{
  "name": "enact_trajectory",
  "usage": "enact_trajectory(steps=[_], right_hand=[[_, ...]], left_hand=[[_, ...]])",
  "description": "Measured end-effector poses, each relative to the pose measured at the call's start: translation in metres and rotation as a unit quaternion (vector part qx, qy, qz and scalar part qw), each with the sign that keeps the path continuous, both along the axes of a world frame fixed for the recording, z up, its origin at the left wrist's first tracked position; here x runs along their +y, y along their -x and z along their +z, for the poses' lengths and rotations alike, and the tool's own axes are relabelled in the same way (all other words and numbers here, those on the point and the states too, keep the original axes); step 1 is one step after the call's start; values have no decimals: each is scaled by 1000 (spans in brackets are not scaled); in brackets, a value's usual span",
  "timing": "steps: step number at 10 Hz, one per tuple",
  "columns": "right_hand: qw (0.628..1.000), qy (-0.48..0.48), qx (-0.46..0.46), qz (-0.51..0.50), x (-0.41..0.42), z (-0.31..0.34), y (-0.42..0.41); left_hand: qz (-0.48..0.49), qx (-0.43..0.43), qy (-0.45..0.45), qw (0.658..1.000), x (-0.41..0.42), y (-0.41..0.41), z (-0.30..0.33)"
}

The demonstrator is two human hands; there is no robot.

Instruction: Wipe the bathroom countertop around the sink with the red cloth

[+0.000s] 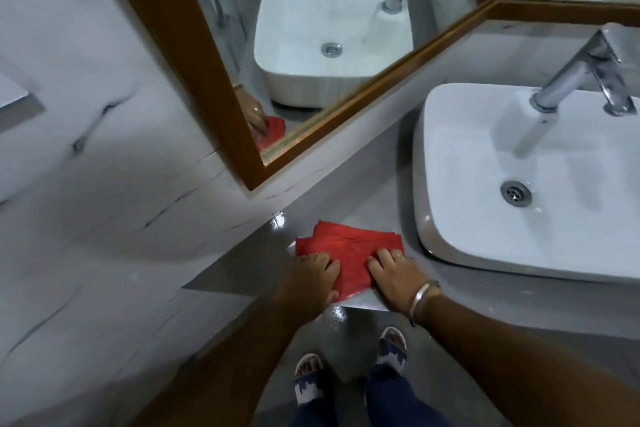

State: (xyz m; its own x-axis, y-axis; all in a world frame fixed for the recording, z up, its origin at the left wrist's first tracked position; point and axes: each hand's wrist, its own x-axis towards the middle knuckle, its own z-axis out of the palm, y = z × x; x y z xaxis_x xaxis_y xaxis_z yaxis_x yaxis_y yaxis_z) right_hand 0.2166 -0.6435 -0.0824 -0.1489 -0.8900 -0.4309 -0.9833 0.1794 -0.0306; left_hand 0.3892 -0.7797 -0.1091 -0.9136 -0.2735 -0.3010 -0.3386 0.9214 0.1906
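A folded red cloth lies flat on the glossy grey countertop, left of the white vessel sink. My left hand presses on the cloth's near left corner, fingers curled over its edge. My right hand, with a metal bangle at the wrist, presses flat on the cloth's near right part, close to the counter's front edge. The cloth's near edge is partly hidden under both hands.
A chrome faucet stands at the sink's back right. A wood-framed mirror hangs on the marble wall behind and reflects the sink, cloth and hand. Below the counter edge are my sandalled feet on the grey floor.
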Motion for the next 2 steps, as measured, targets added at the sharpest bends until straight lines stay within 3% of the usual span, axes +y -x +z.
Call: enact_trajectory(steps=[2], right_hand=[[993, -28, -24, -115, -22, 11, -7]], left_hand=[[-62, 18, 72, 995, -8, 10, 8]])
